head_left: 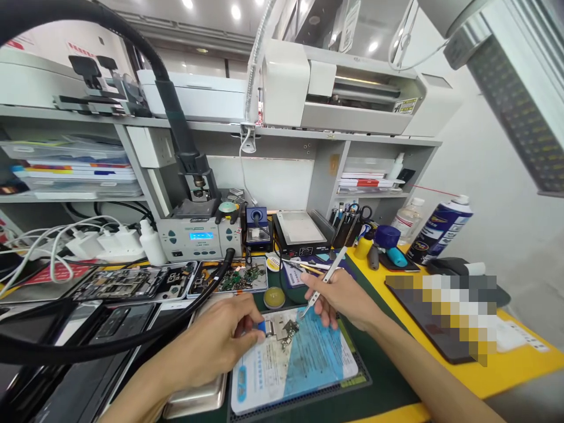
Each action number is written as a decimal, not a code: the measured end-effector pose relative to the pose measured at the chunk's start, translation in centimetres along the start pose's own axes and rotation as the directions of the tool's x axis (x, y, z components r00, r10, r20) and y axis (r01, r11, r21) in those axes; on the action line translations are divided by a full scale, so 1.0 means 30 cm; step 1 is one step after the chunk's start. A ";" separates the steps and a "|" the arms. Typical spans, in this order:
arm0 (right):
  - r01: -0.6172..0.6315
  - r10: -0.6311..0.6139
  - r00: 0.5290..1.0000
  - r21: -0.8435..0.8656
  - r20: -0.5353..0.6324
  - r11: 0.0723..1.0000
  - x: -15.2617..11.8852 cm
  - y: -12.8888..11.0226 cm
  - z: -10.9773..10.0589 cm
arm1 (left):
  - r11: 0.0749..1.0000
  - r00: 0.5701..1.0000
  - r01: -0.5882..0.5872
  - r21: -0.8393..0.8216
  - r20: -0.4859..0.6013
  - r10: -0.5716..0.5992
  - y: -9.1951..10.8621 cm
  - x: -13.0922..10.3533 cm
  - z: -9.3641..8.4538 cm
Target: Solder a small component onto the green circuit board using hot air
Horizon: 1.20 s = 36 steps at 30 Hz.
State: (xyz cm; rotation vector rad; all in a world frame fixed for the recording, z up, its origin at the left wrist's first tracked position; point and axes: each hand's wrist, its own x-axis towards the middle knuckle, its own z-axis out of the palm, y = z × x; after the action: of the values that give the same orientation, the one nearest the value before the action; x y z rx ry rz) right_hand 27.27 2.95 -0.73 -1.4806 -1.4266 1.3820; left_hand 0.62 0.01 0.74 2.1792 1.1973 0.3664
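My left hand [227, 332] is closed, its thumb and fingertips pinching the blue end [262, 326] of a small metal holder. A little circuit board [289, 332] lies at the holder's other end, over a blue and white printed mat [304, 364]. My right hand [335, 294] grips slim silver tweezers [326, 279] like a pen. Their thin tip points down at the mat, just right of the board; whether it touches anything is too small to tell. A round tin of yellowish paste [274, 297] stands behind the mat.
A black hose [185, 314] arcs across the left side, over phone parts [110, 329]. Trays of circuit boards [238, 275] and a grey hot-air station [200, 238] sit behind. At right are a spray can [440, 229] and a dark flat device [423, 311]. A lamp [520, 88] overhangs.
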 end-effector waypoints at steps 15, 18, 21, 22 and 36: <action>-0.049 0.052 0.997 -0.055 0.060 0.997 0.023 -0.007 0.009 | 0.999 0.999 -0.038 -0.016 -0.021 0.038 -0.020 0.000 0.008; -0.043 0.048 0.996 -0.065 0.070 0.997 0.022 -0.011 0.008 | 0.999 0.999 -0.028 -0.020 -0.020 0.028 -0.021 -0.004 0.007; -0.037 0.043 0.996 -0.071 0.081 0.997 0.021 -0.016 0.009 | 1.000 1.000 -0.016 -0.019 -0.017 0.016 -0.021 -0.011 0.007; -0.035 0.041 0.996 -0.071 0.082 0.997 0.020 -0.017 0.010 | 1.000 1.000 -0.014 -0.018 -0.015 0.013 -0.021 -0.012 0.007; -0.008 0.010 0.999 -0.030 0.051 1.000 -0.004 -0.020 -0.019 | 1.000 1.000 -0.017 -0.025 -0.024 0.017 -0.029 -0.013 0.007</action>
State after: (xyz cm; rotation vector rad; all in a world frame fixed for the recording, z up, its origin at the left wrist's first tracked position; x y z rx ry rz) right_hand 27.68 3.06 -0.01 -1.4813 -1.4800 1.4195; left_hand -0.06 -0.06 0.04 2.1701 1.1814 0.4129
